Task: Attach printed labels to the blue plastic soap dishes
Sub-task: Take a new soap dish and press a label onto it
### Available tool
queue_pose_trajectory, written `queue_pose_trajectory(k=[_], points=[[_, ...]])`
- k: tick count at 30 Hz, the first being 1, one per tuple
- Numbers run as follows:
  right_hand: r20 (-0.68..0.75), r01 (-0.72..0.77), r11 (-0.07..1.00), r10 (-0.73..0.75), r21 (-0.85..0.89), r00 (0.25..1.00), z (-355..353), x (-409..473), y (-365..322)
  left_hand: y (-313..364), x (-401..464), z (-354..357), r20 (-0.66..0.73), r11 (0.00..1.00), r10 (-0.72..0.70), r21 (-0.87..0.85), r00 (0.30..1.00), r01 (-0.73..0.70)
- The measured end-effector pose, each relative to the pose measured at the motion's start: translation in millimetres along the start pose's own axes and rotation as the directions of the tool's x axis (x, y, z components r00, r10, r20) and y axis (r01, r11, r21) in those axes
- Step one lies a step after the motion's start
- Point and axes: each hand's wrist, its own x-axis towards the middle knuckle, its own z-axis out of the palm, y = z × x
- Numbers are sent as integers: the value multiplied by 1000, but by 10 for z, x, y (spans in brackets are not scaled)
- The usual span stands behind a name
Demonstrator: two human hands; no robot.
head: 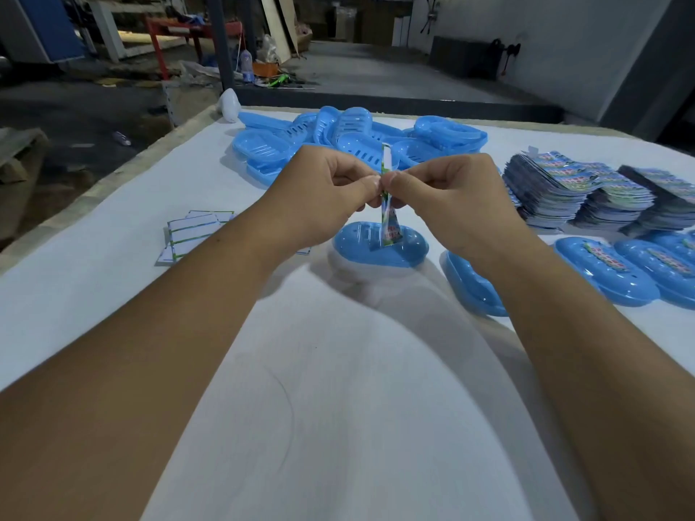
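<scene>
Both hands meet above the middle of the table and pinch one printed label (pixel 388 223), held edge-on and upright. My left hand (pixel 323 193) pinches it from the left, my right hand (pixel 447 197) from the right, thumbs touching. Directly below the label lies a blue soap dish (pixel 361 246) upside down on the white table (pixel 338 370). At the right edge, two dishes (pixel 605 272) carry labels on top. Another dish (pixel 470 283) lies partly under my right forearm.
A heap of unlabelled blue dishes (pixel 349 141) lies at the far side. Stacks of printed labels (pixel 586 193) fill the right rear. Several white backing papers (pixel 191 231) lie left of my left wrist. A white object (pixel 229 105) stands at the far-left corner.
</scene>
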Motion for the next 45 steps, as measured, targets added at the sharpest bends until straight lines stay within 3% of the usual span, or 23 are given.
queue_pose_trajectory(k=[24,32,37,41,45], points=[[-73,-103,994,100,-43,992,-37,87,94,-11,22,-54,-190,967,-242,29,951,252],[-110,-158,987,154,-29,982,-66,83,102,-110,72,-102,-250,929,-235,225,939,293],[-119,-196,981,194,-4,974,-83,86,98,-209,110,-148,-290,825,-239,443,927,351],[-124,-207,978,205,-9,971,-79,93,98,-288,138,-232,-320,688,-211,623,924,373],[-103,-215,976,215,12,971,-59,86,94,-331,136,-305,-288,505,-276,768,917,393]])
